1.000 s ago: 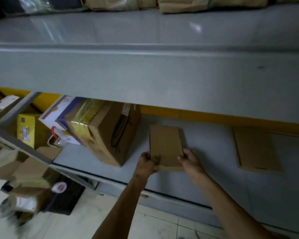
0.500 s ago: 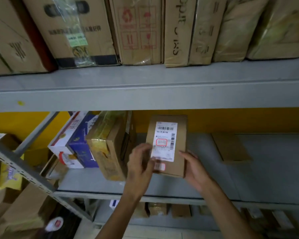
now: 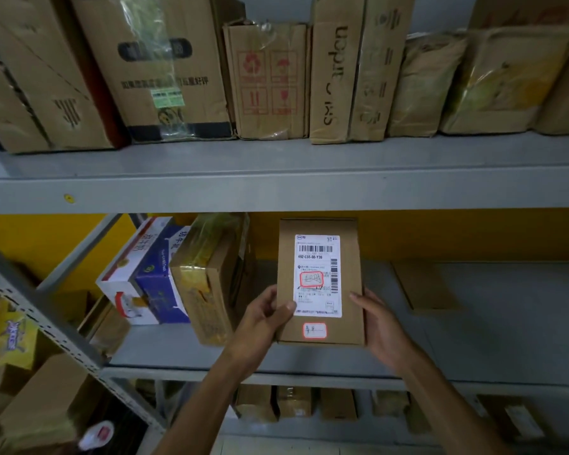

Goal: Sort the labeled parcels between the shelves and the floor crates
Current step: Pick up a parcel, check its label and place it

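A flat brown cardboard parcel (image 3: 349, 284) with a white shipping label and two red-framed marks is held upright in front of the middle grey shelf (image 3: 276, 356), label facing me. My left hand (image 3: 263, 318) grips its lower left edge with the thumb on the label's corner. My right hand (image 3: 380, 323) holds its lower right edge. The parcel's bottom edge hovers just above the shelf surface, to the right of a yellow-taped brown box (image 3: 207, 284).
A white and blue carton (image 3: 145, 274) leans left of the taped box. Another flat brown parcel (image 3: 424, 287) lies on the shelf to the right. The upper shelf (image 3: 276, 185) carries a row of upright cartons. More boxes fill the shelf below and the rack at left.
The parcel went from lying face-down on the shelf to upright with its label towards me. My view rose, so the upper shelf's cartons now show.
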Demonstrator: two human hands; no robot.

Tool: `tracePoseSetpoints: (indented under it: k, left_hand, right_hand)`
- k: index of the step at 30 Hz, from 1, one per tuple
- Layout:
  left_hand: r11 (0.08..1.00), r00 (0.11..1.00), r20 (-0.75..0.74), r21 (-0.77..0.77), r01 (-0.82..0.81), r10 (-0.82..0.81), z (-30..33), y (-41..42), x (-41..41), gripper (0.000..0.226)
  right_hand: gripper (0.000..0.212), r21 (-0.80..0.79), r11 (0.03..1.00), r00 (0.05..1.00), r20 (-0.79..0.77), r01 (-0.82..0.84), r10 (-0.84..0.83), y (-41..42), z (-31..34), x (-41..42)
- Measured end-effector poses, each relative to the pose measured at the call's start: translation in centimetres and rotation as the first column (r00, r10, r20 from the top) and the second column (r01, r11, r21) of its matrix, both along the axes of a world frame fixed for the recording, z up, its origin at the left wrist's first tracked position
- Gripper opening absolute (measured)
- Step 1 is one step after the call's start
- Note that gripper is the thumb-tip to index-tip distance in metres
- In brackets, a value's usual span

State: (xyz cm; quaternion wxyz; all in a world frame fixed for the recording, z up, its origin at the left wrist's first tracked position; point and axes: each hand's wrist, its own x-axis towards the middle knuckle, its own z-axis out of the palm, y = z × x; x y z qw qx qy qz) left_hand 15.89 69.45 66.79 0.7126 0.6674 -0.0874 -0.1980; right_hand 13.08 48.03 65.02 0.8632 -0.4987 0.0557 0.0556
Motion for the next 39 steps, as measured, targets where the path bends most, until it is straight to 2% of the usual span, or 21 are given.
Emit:
tracePoseSetpoints:
  k: [5,7,9,10,12,15,17,20,23,26,27,29,30,31,32,34,36,37,39]
  left_hand:
    - [0.999,0.996,-0.081,-0.010,0.041,-0.042,-0.3,-1.9,-0.9,0.043]
    - [0.993,0.990,-0.081,-0.018,0.115,-0.116,-0.7,-4.4,-1.1,0.046]
    - [0.980,0.977,-0.084,-0.020,0.197,-0.198,-1.4,-8.6,-1.9,0.062]
    - [0.973,0.970,-0.081,-0.014,0.229,-0.229,-1.8,-10.5,-2.2,0.060]
    - [0.950,0.944,-0.104,-0.031,0.311,-0.312,-3.1,-16.1,-4.4,0.030]
    - [0.897,0.887,-0.162,0.022,0.441,-0.432,-4.6,-24.4,-8.7,0.026]
    - [0.840,0.829,-0.199,0.050,0.541,-0.522,-5.5,-30.4,-12.4,0.031]
    - [0.748,0.735,-0.286,0.085,0.659,-0.615,-7.2,-38.3,-18.0,0.032]
    - [0.635,0.631,-0.356,0.123,0.763,-0.689,-9.5,-45.8,-23.9,0.030]
    - [0.554,0.553,-0.480,0.155,0.818,-0.681,-11.7,-51.4,-28.2,0.033]
    - [0.529,0.518,-0.528,0.145,0.836,-0.673,-12.6,-53.2,-29.2,0.038]
    - [0.488,0.462,-0.601,0.133,0.863,-0.652,-14.6,-57.2,-30.5,0.055]
    - [0.462,0.430,-0.624,0.122,0.878,-0.652,-15.5,-58.9,-30.9,0.062]
    - [0.446,0.402,-0.636,0.100,0.890,-0.659,-16.5,-60.8,-31.3,0.062]
    - [0.458,0.402,-0.636,0.085,0.885,-0.658,-17.7,-62.5,-31.7,0.059]
    - [0.510,0.432,-0.672,0.094,0.855,-0.601,-21.0,-65.8,-32.3,0.064]
    - [0.562,0.456,-0.699,0.092,0.822,-0.551,-23.4,-68.0,-33.9,0.077]
    - [0.578,0.446,-0.713,0.070,0.813,-0.541,-24.4,-69.2,-34.7,0.079]
    - [0.614,0.360,-0.775,-0.046,0.788,-0.519,-26.7,-71.8,-36.7,0.087]
  right_hand:
    - [0.054,-0.066,0.994,0.993,-0.073,0.091,-0.096,-0.7,-0.1,-1.4]
    - [0.052,-0.064,0.976,0.971,-0.109,0.207,-0.213,-2.7,-0.9,-2.8]
    - [0.042,-0.060,0.928,0.915,-0.157,0.367,-0.372,-6.0,-2.2,-5.3]
    - [0.036,-0.069,0.899,0.882,-0.175,0.432,-0.437,-7.5,-2.5,-6.4]
    - [0.023,-0.100,0.844,0.823,-0.187,0.527,-0.537,-11.6,-3.7,-10.4]
    - [0.010,-0.155,0.735,0.708,-0.198,0.660,-0.678,-18.0,-4.8,-17.5]
    - [0.019,-0.192,0.656,0.623,-0.207,0.730,-0.754,-22.6,-6.0,-23.2]
    - [0.035,-0.198,0.606,0.561,-0.242,0.770,-0.792,-28.7,-7.7,-31.5]
    - [0.038,-0.183,0.562,0.506,-0.277,0.806,-0.816,-34.6,-9.6,-39.2]
    - [0.039,-0.201,0.533,0.468,-0.297,0.822,-0.832,-38.8,-11.2,-44.7]
    - [0.049,-0.252,0.531,0.457,-0.298,0.809,-0.838,-39.9,-11.8,-46.2]
    - [0.088,-0.364,0.550,0.476,-0.278,0.752,-0.834,-42.4,-13.5,-48.4]
    - [0.101,-0.389,0.557,0.477,-0.290,0.734,-0.830,-43.3,-14.0,-49.2]
    - [0.103,-0.386,0.556,0.469,-0.301,0.736,-0.830,-44.6,-14.8,-49.8]
    - [0.096,-0.377,0.544,0.445,-0.322,0.749,-0.836,-45.9,-15.8,-50.3]
    - [0.067,-0.323,0.477,0.348,-0.383,0.817,-0.855,-48.5,-18.8,-51.0]
    - [0.056,-0.329,0.403,0.243,-0.434,0.854,-0.868,-50.9,-21.6,-51.3]
    - [0.055,-0.347,0.363,0.187,-0.448,0.865,-0.874,-52.1,-23.0,-51.4]
    - [0.049,-0.403,0.330,0.138,-0.436,0.854,-0.889,-54.3,-25.4,-51.2]
